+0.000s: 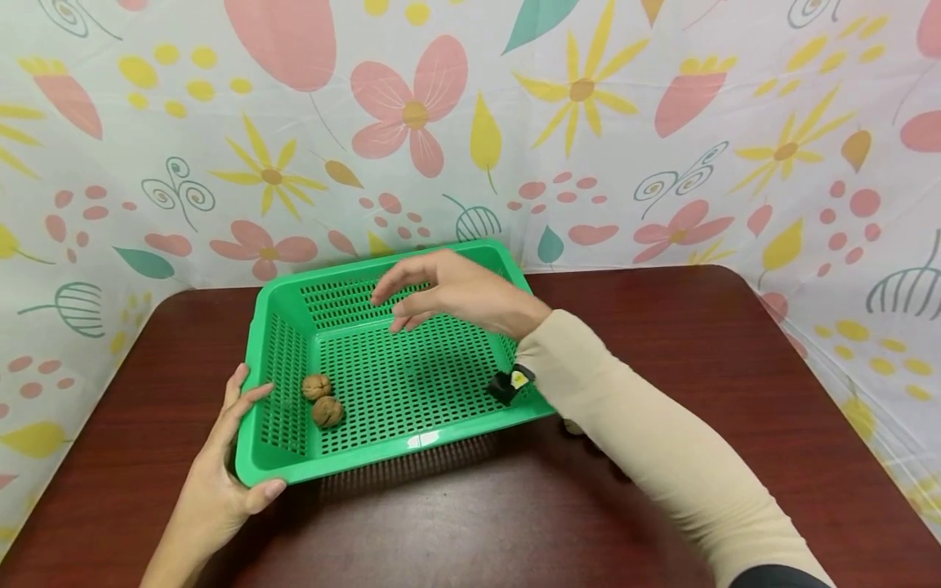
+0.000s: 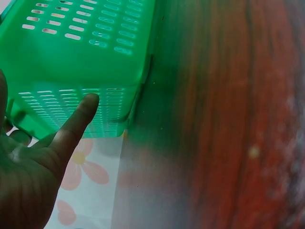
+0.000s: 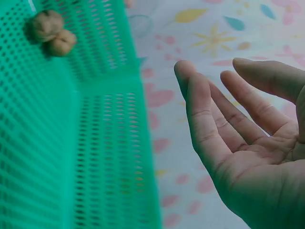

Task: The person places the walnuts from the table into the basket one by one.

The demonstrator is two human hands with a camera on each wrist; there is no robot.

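Walnuts (image 1: pixel 322 400) lay at the basket's (image 1: pixel 397 445) lower-left floor. Left hand (image 1: pixel 220 474) steadied the near corner on the bench (image 1: pixel 698 343), its grip wide; right hand (image 1: pixel 448 290) hovered above, relaxed, empty.

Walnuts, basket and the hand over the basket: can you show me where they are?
Walnuts (image 1: pixel 323 399): head view, where the two nuts meet.
Basket (image 1: pixel 412 442): head view, near rim.
Right hand (image 1: pixel 459 290): head view, back of the hand, empty, above the basket.
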